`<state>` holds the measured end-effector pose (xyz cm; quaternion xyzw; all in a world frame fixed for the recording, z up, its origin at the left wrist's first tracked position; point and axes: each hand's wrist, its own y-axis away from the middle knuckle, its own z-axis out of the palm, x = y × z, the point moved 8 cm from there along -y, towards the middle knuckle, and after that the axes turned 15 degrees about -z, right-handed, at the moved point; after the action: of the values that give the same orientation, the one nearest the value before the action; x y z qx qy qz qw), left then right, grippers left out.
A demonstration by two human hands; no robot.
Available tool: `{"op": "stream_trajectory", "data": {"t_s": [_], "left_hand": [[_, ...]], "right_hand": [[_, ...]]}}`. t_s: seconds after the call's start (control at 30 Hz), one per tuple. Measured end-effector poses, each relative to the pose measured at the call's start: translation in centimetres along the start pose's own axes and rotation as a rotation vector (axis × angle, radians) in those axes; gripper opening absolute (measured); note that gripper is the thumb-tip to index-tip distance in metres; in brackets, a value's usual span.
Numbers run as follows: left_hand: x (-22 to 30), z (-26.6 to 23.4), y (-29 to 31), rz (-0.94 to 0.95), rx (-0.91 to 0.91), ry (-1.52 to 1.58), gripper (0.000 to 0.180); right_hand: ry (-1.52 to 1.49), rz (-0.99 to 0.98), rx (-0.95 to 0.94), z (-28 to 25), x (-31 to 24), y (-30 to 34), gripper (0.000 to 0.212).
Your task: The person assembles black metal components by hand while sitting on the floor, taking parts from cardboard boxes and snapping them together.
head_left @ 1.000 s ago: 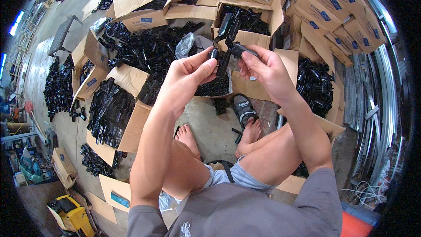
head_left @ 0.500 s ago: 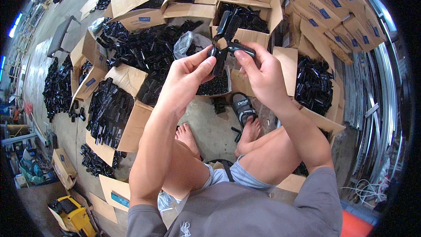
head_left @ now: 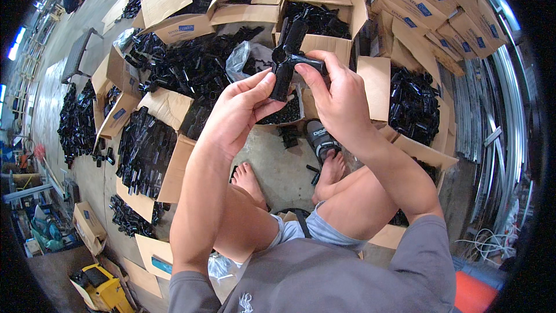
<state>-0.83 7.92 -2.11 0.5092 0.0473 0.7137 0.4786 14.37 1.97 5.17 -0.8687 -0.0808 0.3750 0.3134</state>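
In front of my chest, both hands hold up a glossy black pipe connector [head_left: 284, 78], which has tubular arms and a ring-like centre. My left hand [head_left: 237, 101] is closed on its lower arm, thumb and fingers pinching from the left. My right hand [head_left: 341, 90] pinches the short arm that points right, with the thumb below and the index finger over it. The upper arm of the connector rises free, towards an open carton [head_left: 327, 44] full of similar black parts. Whether the connector is one piece or several fitted together, I cannot tell.
Heaps of black parts [head_left: 185, 61] cover the floor ahead and left. A carton of black parts [head_left: 414, 107] stands at my right, below stacked cartons [head_left: 428, 8]. Long metal profiles [head_left: 492, 98] lie further right. A sandal [head_left: 321, 139] is on my right foot.
The right-hand piece has come closer against the connector's middle, and the gap there has narrowed. Both hands have shifted slightly left, and my left fingers have spread along the lower arm.
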Motion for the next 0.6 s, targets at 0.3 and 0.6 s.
{"op": "stream_trajectory", "data": {"t_s": [0.3, 0.6], "left_hand": [[-0.8, 1.6, 0.2, -0.025, -0.089, -0.025, 0.03], [1.4, 0.2, -0.2, 0.153, -0.132, 0.376, 0.031]], "right_hand": [[0.044, 0.148, -0.127, 0.0, 0.9, -0.8, 0.04], [0.107, 0.199, -0.432, 10.3, 15.5, 0.7, 0.033]]}}
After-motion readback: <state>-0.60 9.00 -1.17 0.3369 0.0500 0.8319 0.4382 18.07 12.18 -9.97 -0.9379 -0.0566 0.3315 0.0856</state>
